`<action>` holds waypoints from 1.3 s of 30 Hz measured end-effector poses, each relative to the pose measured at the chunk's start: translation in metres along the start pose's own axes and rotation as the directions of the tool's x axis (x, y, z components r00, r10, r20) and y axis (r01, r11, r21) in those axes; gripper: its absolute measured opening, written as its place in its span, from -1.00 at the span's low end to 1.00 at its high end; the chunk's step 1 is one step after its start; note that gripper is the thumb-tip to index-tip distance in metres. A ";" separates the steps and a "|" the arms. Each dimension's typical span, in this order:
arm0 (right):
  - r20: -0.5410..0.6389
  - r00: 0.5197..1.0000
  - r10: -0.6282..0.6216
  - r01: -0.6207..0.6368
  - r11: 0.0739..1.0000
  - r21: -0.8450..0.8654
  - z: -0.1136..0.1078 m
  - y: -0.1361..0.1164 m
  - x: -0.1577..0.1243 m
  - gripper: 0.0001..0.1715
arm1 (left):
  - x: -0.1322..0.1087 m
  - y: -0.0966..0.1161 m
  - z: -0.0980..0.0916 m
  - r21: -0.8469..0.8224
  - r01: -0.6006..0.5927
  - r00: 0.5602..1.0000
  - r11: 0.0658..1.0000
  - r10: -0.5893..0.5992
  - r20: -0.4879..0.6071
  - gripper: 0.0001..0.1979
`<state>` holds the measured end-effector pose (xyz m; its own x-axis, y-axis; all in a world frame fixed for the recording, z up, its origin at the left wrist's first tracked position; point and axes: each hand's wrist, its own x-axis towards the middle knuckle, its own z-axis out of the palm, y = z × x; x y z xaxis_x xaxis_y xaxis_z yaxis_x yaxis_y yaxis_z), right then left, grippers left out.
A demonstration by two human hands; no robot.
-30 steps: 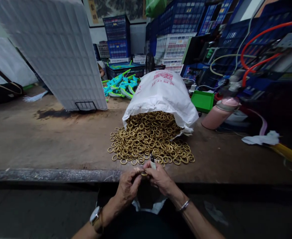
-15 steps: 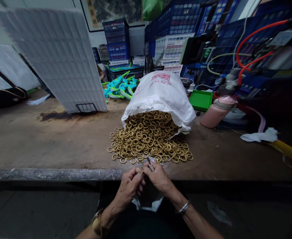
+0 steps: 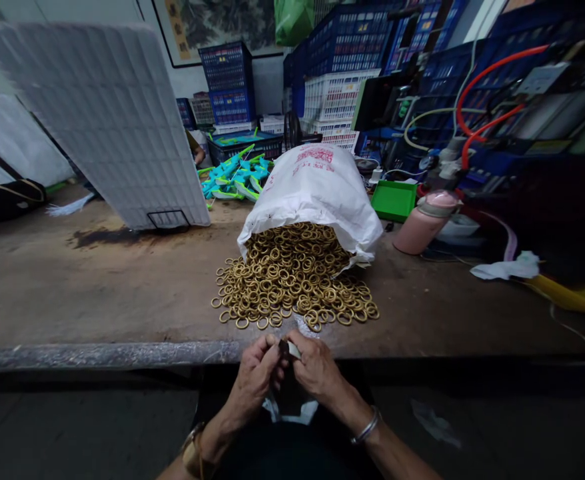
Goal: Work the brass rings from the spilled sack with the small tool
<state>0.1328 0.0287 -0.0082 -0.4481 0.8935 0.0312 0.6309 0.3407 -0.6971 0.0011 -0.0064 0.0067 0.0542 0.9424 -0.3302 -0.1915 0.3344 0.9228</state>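
At the table's near edge, my left hand point(image 3: 257, 373) is closed in a pinch, its fingertips almost meeting those of the other hand. What it pinches, if anything, is too small to make out. Closed around a small pale tool with a dark end point(image 3: 293, 349) is my right hand point(image 3: 318, 373); the tool's exact kind does not show. Just beyond both hands spreads a pile of brass-coloured rings point(image 3: 292, 283). They spill from the mouth of a white woven sack point(image 3: 312, 180) lying on its side.
A tall white ribbed panel point(image 3: 97, 120) stands on the table point(image 3: 122, 293) at left. Turquoise and green pieces point(image 3: 237, 177) lie behind the sack. A green tray point(image 3: 394, 200) and a pink bottle point(image 3: 425, 223) stand to the right. Crates point(image 3: 342, 93) are stacked behind.
The small tool in my right hand has tilted from pointing up and away to lying towards my left fingertips. Both hands remain close together; the view has shifted slightly.
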 end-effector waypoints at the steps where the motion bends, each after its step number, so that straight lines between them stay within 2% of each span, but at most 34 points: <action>1: 0.011 1.000 0.001 0.000 0.999 -0.045 0.000 0.000 0.000 -0.76 | -0.002 0.001 0.001 0.013 -0.010 1.000 1.000 0.010 -0.003 -0.71; 3: 0.028 0.999 0.034 -0.030 0.990 -0.137 -0.001 0.002 0.001 -0.74 | -0.006 0.003 0.004 0.048 -0.049 0.999 0.998 0.048 0.008 -0.71; 6: 0.008 0.989 0.148 -0.141 0.958 -0.251 -0.007 0.007 0.002 -0.71 | -0.015 0.006 0.008 0.068 -0.089 0.993 0.994 0.083 0.087 -0.71; 8: -0.060 0.980 0.190 -0.199 0.942 -0.272 -0.013 0.013 0.002 -0.70 | -0.017 0.006 0.009 0.020 -0.056 0.988 0.998 0.052 0.149 -0.72; 10: -0.190 0.961 0.199 -0.244 0.938 -0.247 -0.023 0.025 0.001 -0.71 | -0.014 0.002 0.008 -0.052 0.008 0.984 0.999 0.002 0.177 -0.72; 11: -0.268 0.943 0.198 -0.262 0.937 -0.230 -0.030 0.032 0.001 -0.73 | -0.012 -0.001 0.007 -0.086 0.034 0.984 0.996 -0.018 0.178 -0.72; 13: -0.437 0.875 0.210 -0.322 0.925 -0.201 -0.045 0.051 -0.001 -0.76 | -0.005 -0.007 0.005 -0.139 0.049 0.986 0.989 -0.026 0.165 -0.73; 15: -0.545 0.812 0.209 -0.383 0.895 -0.227 -0.063 0.071 -0.004 -0.79 | 0.000 -0.011 0.002 -0.170 0.066 0.988 0.983 -0.040 0.150 -0.73; 17: -0.577 0.755 0.312 -0.534 0.803 -0.265 -0.077 0.086 -0.009 -0.68 | 0.003 -0.013 0.001 -0.205 0.091 0.990 0.975 -0.066 0.128 -0.73; 19: -0.537 0.735 0.415 -0.630 0.711 -0.313 -0.084 0.094 -0.013 -0.55 | 0.004 -0.013 0.001 -0.258 0.113 0.990 0.959 -0.087 0.112 -0.75; 22: -0.463 0.755 0.464 -0.642 0.666 -0.380 -0.079 0.091 -0.013 -0.46 | 0.004 -0.012 0.002 -0.354 0.153 0.986 0.923 -0.119 0.116 -0.77; 28: -0.436 0.831 0.345 -0.529 0.732 -0.429 -0.046 0.070 0.009 -0.35 | 0.010 -0.012 0.000 -0.479 0.267 0.961 0.836 -0.196 0.193 -0.81; 30: -0.423 0.839 0.343 -0.520 0.736 -0.434 -0.037 0.063 0.018 -0.37 | 0.014 -0.013 0.000 -0.512 0.313 0.948 0.800 -0.237 0.210 -0.84; 35: -0.356 0.891 0.283 -0.430 0.777 -0.460 -0.023 0.044 0.037 -0.50 | 0.023 -0.014 0.002 -0.588 0.367 0.930 0.721 -0.279 0.238 -0.83; 39: -0.316 0.905 0.284 -0.407 0.795 -0.450 -0.013 0.030 0.055 -0.58 | 0.030 -0.014 0.010 -0.566 0.364 0.931 0.740 -0.279 0.235 -0.87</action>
<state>0.1352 0.0919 -0.0177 -0.0261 0.9981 0.0566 0.9688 0.0393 -0.2449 0.0154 0.0168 -0.0144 0.3340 0.7874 -0.5181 -0.6765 0.5830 0.4500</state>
